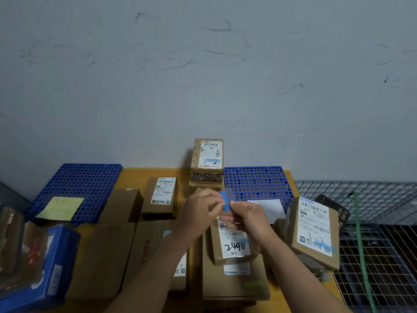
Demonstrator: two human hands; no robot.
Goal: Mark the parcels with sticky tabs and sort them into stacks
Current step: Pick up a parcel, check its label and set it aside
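Left hand (198,208) grips tab pad (213,207). Right hand (248,220) pinches blue tab (225,201), long axis roughly upright. 2490 parcel (235,247) lies just below both hands, label running lengthwise away from person. Right hand nearer it.

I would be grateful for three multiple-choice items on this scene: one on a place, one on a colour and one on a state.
1. Where does the yellow-green note lie?
A on a parcel
B on the wire rack
C on the left blue mat

2. What colour is the sticky tab between the left hand and the right hand?
A red
B blue
C white

3. What are the hands doing?
A both pinch the sticky tab
B both lie flat on the table
C one lifts a parcel

Answers:
1 C, the note rests on the mat's perforated top.
2 B, blue shows above the fingers.
3 A, the fingers of both hands curl onto the tab.
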